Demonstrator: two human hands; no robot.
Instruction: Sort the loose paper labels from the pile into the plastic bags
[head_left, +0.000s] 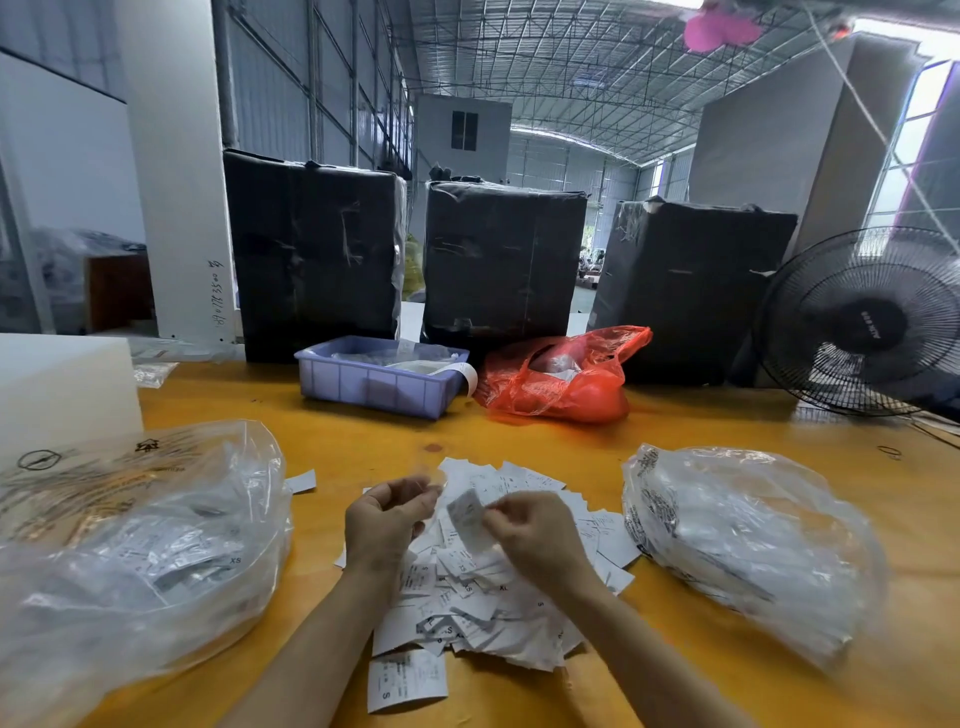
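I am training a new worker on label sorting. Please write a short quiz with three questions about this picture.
1. True or false: the label pile lies between two clear plastic bags.
2. Which hand pinches a single label? A. left hand B. right hand
3. Fill in: the tray behind the pile is ____ in colour.

Key: 1. true. 2. B, the right hand; the left hand is curled beside it. 3. blue.
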